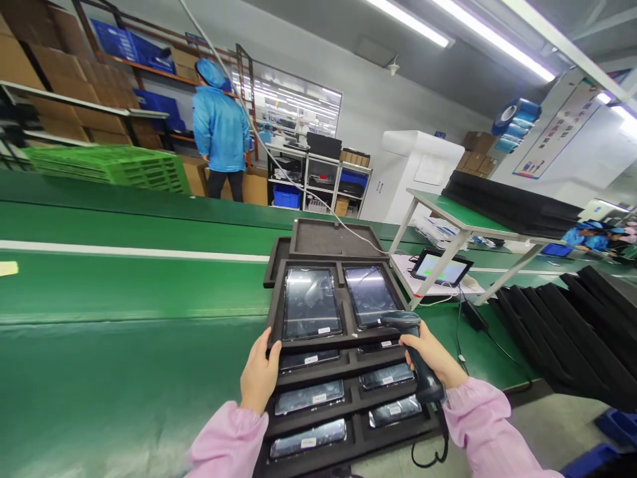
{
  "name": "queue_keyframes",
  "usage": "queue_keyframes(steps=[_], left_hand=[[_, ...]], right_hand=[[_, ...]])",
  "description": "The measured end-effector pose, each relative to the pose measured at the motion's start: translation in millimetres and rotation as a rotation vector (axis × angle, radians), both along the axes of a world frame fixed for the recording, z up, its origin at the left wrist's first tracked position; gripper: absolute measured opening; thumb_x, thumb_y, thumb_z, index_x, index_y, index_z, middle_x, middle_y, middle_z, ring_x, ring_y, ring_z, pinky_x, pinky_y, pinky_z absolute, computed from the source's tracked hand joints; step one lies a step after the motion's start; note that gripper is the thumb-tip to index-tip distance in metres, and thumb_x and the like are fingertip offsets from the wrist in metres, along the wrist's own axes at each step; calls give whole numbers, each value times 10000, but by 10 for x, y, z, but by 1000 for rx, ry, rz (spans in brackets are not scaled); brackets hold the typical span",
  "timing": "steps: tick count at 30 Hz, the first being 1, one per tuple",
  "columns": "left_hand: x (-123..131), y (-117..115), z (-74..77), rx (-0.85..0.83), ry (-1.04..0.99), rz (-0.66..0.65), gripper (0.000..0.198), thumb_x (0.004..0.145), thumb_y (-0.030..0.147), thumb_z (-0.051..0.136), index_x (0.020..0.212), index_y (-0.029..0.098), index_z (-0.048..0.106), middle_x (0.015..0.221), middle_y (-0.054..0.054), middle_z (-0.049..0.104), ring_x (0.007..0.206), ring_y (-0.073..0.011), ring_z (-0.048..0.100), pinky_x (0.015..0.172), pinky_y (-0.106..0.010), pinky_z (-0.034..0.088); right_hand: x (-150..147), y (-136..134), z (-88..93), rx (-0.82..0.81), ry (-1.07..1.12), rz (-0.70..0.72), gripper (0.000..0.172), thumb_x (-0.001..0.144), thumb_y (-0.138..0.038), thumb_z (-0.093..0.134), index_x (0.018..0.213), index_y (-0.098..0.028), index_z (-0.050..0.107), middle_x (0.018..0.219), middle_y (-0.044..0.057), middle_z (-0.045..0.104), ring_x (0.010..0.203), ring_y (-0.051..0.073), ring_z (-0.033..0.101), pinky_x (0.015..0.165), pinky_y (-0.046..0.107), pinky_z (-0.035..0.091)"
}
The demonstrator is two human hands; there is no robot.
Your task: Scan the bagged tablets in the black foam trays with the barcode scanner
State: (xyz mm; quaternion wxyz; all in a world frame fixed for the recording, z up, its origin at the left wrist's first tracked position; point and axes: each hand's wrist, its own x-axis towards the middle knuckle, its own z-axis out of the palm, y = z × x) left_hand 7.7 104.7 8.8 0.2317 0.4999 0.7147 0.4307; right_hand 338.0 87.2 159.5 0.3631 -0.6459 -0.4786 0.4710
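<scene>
While my left hand (pixel 259 373) grips the tray (pixel 318 345) edge at nine o'clock, my right hand's (pixel 432 355) fingers wrap the scanner (pixel 413 352) at three o'clock.

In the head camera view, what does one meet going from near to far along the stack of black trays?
Left hand and right hand with scanner → two tablets in the top tray → empty tray → shelving unit.

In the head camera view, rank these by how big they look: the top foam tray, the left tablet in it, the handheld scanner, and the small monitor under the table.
1. Top foam tray.
2. Left tablet.
3. Handheld scanner, held in the right hand, and small monitor: these look alike, and the monitor sits farther away, so no ranking between them.
</scene>
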Motion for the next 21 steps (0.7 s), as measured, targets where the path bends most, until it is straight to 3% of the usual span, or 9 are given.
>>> queue_keyframes(steps=[6, 9, 21], left_hand=[[9, -6, -3, 43, -7, -26, 571, 874, 459, 289, 1329, 135, 409, 1368, -112, 450, 1248, -236, 412, 1038, -387, 343], [10, -24, 8, 38, -9, -28, 562, 878, 455, 290, 1333, 146, 407, 1368, -105, 449, 1251, -235, 408, 1029, -395, 354], [26, -8, 14, 34, -40, -26, 548, 881, 438, 315, 1333, 148, 423, 1363, -122, 451, 1265, -253, 395, 1030, -421, 359]], right_hand=[[-906, -110, -98, -60, 110, 193, 523, 638, -300, 586, 1093, -225, 339, 599, -66, 537, 395, 136, 511, 317, 211, 398], [-1207, -75, -138, -87, 92, 195, 564, 624, -272, 566, 1131, -230, 321, 612, -62, 539, 389, 137, 504, 299, 209, 394], [-1216, -83, -146, -51, 41, 144, 579, 637, -291, 565, 1147, -253, 295, 691, -49, 554, 389, 133, 503, 305, 230, 411]])
